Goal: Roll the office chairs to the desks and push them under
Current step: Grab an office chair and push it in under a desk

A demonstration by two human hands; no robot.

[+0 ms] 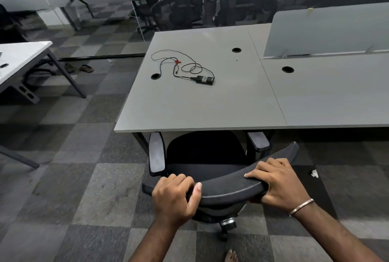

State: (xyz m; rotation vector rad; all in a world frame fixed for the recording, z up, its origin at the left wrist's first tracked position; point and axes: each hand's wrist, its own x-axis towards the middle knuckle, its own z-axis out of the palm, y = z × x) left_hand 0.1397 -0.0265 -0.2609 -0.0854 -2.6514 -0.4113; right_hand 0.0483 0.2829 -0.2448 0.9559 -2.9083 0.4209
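Observation:
A black office chair (210, 156) with a mesh backrest faces the grey desk (210, 105). The front of its seat and the tips of both armrests lie under the desk's near edge. My left hand (174, 196) grips the left part of the backrest's top rim, thumb over the rim. My right hand (280, 186) grips the same rim further right, fingers curled over it. The rim slants, its right end closer to the desk. One chair caster (224, 235) shows below the backrest.
A black power adapter (205, 80) with tangled cables lies on the desk. A frosted divider panel (328, 32) stands at the desk's back right. Another white desk (19, 59) stands at left, sandals (79, 68) beside its leg. More chairs stand behind a glass wall. Paper scrap (314, 173) on carpet.

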